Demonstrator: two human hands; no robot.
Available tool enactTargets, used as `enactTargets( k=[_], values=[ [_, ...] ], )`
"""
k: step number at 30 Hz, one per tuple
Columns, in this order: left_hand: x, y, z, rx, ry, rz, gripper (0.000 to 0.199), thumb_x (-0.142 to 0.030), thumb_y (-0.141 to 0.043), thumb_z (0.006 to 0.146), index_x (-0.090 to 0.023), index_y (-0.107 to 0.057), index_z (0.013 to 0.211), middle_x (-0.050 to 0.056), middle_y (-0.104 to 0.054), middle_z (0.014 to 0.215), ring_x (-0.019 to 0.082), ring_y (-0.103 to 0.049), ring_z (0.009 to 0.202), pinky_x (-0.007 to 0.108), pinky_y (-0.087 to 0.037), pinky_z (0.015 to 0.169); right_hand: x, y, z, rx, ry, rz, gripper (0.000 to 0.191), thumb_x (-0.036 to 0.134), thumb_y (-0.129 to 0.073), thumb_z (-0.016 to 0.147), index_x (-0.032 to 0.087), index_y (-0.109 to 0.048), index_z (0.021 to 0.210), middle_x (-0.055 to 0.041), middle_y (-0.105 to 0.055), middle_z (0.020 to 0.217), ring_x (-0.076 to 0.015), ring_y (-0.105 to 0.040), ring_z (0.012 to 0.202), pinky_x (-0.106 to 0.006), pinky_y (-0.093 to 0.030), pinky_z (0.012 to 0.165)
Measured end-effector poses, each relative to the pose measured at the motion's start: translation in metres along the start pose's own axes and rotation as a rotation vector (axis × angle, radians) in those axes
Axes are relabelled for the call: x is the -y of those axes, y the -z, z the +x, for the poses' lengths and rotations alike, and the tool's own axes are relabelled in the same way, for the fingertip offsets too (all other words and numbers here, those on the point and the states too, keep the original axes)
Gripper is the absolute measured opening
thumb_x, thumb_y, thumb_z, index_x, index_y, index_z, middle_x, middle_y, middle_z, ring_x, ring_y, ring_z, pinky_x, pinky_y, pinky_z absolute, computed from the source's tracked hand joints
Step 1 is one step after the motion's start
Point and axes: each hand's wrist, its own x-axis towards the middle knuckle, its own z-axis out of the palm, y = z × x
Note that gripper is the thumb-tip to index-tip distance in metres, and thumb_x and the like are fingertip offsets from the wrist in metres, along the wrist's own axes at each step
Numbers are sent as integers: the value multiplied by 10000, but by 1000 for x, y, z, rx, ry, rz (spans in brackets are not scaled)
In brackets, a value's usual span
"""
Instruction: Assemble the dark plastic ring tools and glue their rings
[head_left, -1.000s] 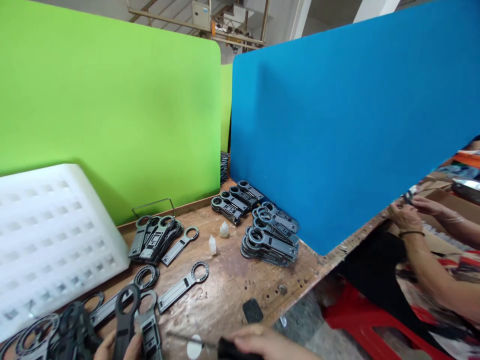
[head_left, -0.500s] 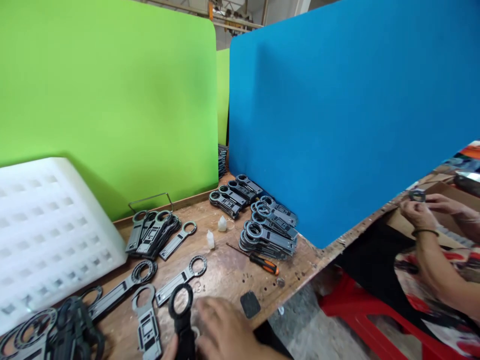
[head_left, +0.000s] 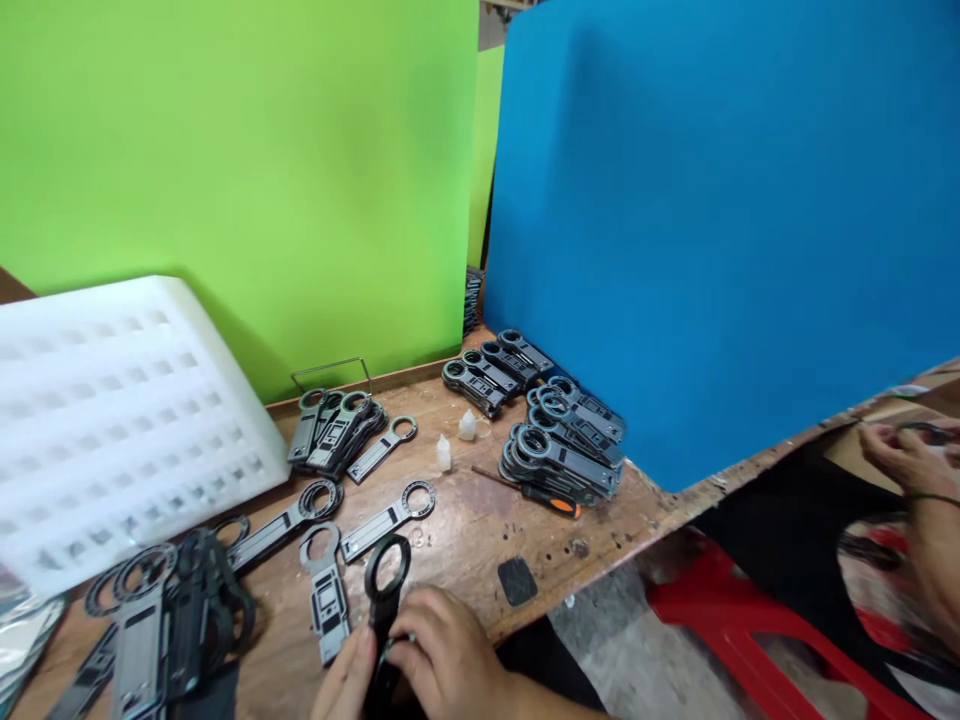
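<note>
Near the bottom centre, my left hand (head_left: 346,680) grips a black ring-ended part (head_left: 388,570) by its lower body, thumb along its side. My right hand (head_left: 450,650) is closed against the same part from the right, its fingertips pinched at the shaft below the ring; whether they hold something small is hidden. The ring points up and away from me. Just beyond lie a grey ring-ended plate (head_left: 390,520) and a second plate (head_left: 327,597) with a rectangular cutout, both flat on the wooden table (head_left: 450,540).
Ring-ended parts are piled at the left front (head_left: 142,640), back left (head_left: 334,430) and right (head_left: 562,450). A screwdriver (head_left: 551,500), two small white bottles (head_left: 444,453) and a black pad (head_left: 517,581) lie around. White foam tray (head_left: 135,420) leans left; a co-worker's hands (head_left: 907,455) are far right.
The view has turned left and down, so the table things appear further right and higher. My right hand has come in from beside the black part and its fingers have closed at the shaft.
</note>
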Motion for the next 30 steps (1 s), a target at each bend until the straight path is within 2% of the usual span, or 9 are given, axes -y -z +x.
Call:
enactTargets(
  k=[3, 7, 12, 16, 19, 21, 25, 30],
  values=[
    [-7, -4, -3, 68, 54, -64, 567, -616, -735, 505, -179, -735, 866, 77, -727, 1010, 339, -505, 1195, 445, -354, 1062, 3, 3, 0, 58, -77, 37, 70, 205, -554, 845, 203, -590, 905, -43, -624, 911, -162, -573, 863, -267, -449, 767],
    [-15, -8, -10, 130, 72, -91, 542, -590, -720, 559, -180, -731, 913, 86, -708, 1072, 307, -524, 1179, 418, -328, 1077, 4, 7, 6, 156, -173, 43, 52, 204, -591, 837, 204, -605, 887, -29, -618, 888, -168, -553, 881, -281, -432, 774],
    [-19, -13, -12, 118, 102, -112, 486, -559, -732, 563, -188, -733, 876, 75, -718, 1036, 281, -559, 1121, 361, -387, 1018, 3, 7, 6, 173, -203, 38, 23, 189, -602, 831, 197, -617, 846, -25, -596, 856, -163, -540, 873, -276, -424, 766],
    [-19, -4, 1, 44, 149, -148, 490, -567, -728, 563, -162, -716, 838, 67, -732, 880, 244, -632, 892, 333, -483, 821, 6, 4, -8, 151, -118, 33, 26, 209, -585, 840, 195, -606, 842, -28, -592, 833, -163, -527, 831, -273, -426, 731],
    [-21, 6, 7, -32, 145, -116, 500, -597, -687, 604, -161, -703, 849, 50, -723, 835, 205, -622, 768, 316, -486, 725, 8, 3, -14, 164, -1, 22, 56, 228, -553, 858, 200, -600, 847, -26, -596, 805, -165, -514, 801, -283, -426, 725],
    [-24, 6, 5, 49, 114, -73, 478, -582, -674, 636, -161, -708, 858, 59, -725, 880, 214, -621, 804, 337, -481, 781, 7, 3, -12, 141, -8, 2, 74, 228, -536, 869, 202, -596, 834, -25, -596, 796, -168, -510, 804, -295, -423, 737],
    [-27, -6, -6, 282, 88, -82, 429, -523, -675, 672, -182, -725, 929, 73, -715, 1027, 267, -591, 1037, 396, -387, 1000, 2, 7, 3, 133, -158, 43, 44, 204, -569, 854, 201, -590, 815, -17, -603, 838, -162, -528, 857, -289, -421, 768],
    [-27, -12, -9, 271, 110, -145, 470, -523, -660, 688, -216, -696, 1043, 75, -658, 1185, 269, -507, 1197, 415, -287, 1094, 3, 12, 12, 163, -207, 101, 54, 153, -574, 847, 200, -600, 842, -14, -599, 879, -155, -533, 893, -280, -419, 799]
  ],
)
